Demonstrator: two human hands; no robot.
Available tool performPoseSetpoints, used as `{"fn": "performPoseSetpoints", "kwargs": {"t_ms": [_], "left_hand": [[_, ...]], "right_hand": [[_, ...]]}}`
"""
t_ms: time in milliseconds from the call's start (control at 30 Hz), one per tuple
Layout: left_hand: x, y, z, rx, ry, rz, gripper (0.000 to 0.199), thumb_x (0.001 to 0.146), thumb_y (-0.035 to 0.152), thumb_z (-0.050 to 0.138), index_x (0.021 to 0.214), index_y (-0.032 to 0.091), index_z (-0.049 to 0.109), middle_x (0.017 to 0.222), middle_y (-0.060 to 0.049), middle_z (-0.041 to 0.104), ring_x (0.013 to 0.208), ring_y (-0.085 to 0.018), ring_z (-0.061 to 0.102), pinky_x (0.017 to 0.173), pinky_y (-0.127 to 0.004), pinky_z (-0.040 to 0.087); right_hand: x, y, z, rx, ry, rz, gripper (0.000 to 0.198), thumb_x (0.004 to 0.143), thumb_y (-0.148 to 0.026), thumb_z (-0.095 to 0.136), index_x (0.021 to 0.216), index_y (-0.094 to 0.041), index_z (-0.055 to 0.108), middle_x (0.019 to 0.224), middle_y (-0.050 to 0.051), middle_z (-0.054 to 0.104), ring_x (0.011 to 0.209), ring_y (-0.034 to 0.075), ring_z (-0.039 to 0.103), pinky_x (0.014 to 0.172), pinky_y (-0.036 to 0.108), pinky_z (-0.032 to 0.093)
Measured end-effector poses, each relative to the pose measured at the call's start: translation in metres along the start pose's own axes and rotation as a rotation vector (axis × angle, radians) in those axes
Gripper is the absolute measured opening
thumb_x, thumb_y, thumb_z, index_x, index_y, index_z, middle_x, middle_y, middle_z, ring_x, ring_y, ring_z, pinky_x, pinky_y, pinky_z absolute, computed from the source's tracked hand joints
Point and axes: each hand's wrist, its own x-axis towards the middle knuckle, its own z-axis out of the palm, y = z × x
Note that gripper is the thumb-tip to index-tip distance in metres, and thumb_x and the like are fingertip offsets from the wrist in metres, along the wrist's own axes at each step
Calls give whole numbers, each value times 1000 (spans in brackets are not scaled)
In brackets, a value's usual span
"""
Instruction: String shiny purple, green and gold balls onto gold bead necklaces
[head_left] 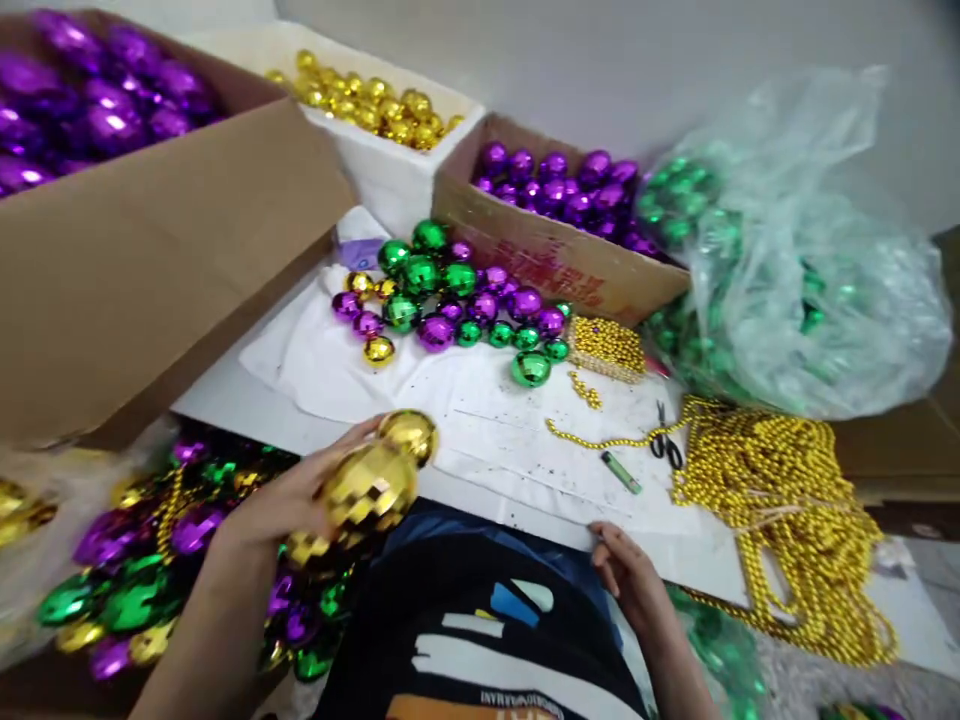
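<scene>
My left hand is closed round shiny gold faceted baubles, held over the table's near edge. A second gold bauble sits against the larger one, and part of another shows below. My right hand is at the table's front edge, holding nothing, its fingers loosely bent and a little apart. Nearest to it on the white cloth lie a green lighter and black-handled scissors. Beyond them is a heap of green, purple and gold baubles.
Gold bead strings pile up at the right, beside a plastic bag of green baubles. A small box of gold beads stands mid-table. Behind are cartons of purple baubles and a white foam box. A large carton fills the left.
</scene>
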Motion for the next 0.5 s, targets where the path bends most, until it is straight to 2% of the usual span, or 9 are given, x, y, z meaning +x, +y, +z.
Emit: {"fn": "performPoseSetpoints", "kwargs": {"t_ms": [33,100,167,233,367,500], "left_hand": [[22,13,6,48,-38,-1,87,66,73,73,141,33,56,159,-5,38,140,-41,43,107,-50,49],[67,36,17,188,-34,-11,78,61,69,79,131,36,65,163,0,31,147,-40,33,112,-47,46],[109,55,28,339,26,-6,72,62,64,80,128,38,67,162,1,31,148,-38,33,111,-45,48],[139,67,38,441,102,18,76,62,64,81,133,40,64,162,0,31,145,-38,38,106,-46,53],[165,68,54,620,325,38,83,59,63,84,134,38,62,162,-5,28,138,-41,46,110,-50,49],[174,56,77,753,468,15,82,62,61,84,136,33,61,166,-8,15,142,-42,41,116,-52,42]], "right_hand": [[-1,1,1,20,-3,-3,46,69,-54,81,93,-17,67,55,0,64,32,6,38,34,18,24],[-3,3,1,55,-7,-5,47,69,-54,82,93,-16,68,57,1,66,31,6,40,33,17,22],[-3,6,0,78,-17,-7,48,70,-55,81,94,-16,68,58,2,67,31,7,41,32,17,21],[-2,9,-3,82,-28,-10,50,70,-58,80,95,-16,68,59,3,67,30,7,42,32,17,22],[1,15,-7,69,-48,-14,54,71,-65,77,94,-16,69,58,4,67,29,8,42,32,18,21],[0,15,-8,65,-70,10,55,72,-67,75,93,-16,69,58,4,66,30,8,44,34,17,21]]}}
